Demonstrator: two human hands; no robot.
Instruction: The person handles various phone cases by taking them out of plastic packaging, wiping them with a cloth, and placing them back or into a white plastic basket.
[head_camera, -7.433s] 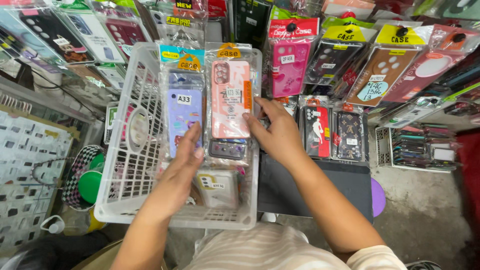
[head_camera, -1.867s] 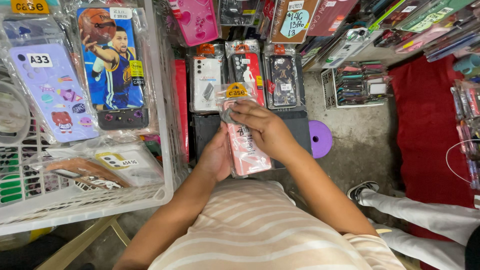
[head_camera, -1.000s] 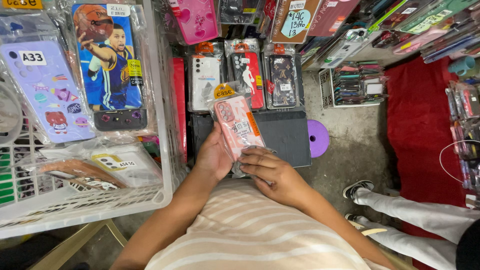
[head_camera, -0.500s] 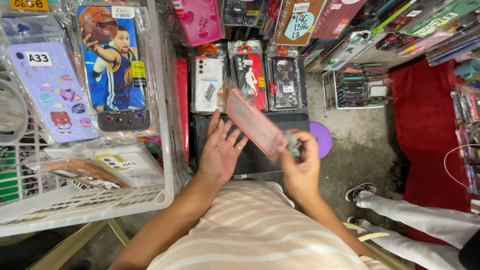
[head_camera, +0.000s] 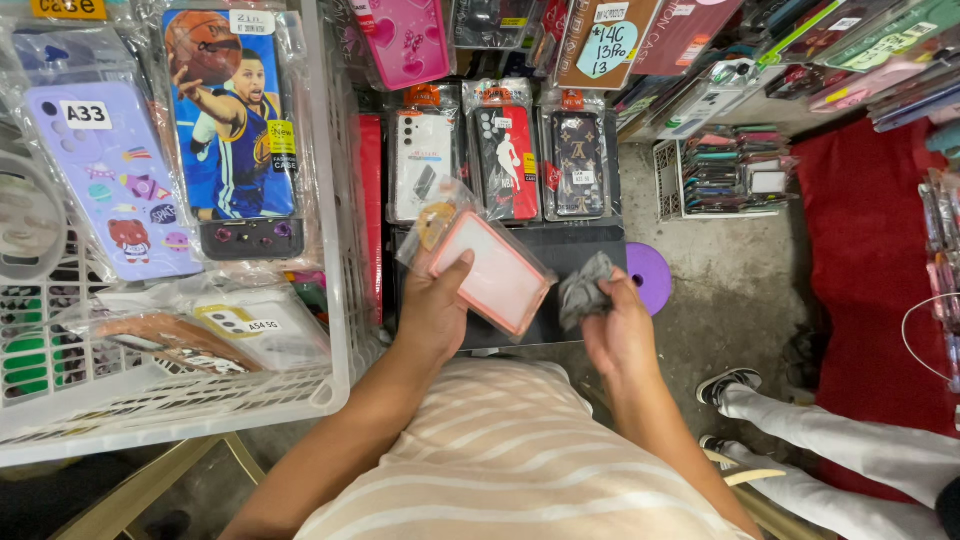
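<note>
Above my lap, my left hand (head_camera: 432, 312) grips the bagged pink phone case (head_camera: 497, 272) by its lower edge, thumb on top. My right hand (head_camera: 618, 335) is bunched around what looks like a grey cloth (head_camera: 585, 287). Light, stiff case; slippery sleeve, so I'd grip its edges.

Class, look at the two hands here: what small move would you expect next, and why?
Probably the right hand brings its grey cloth across to wipe the packaged pink phone case. The left hand holds that case tilted toward the cloth, and the two are close but apart.
</note>
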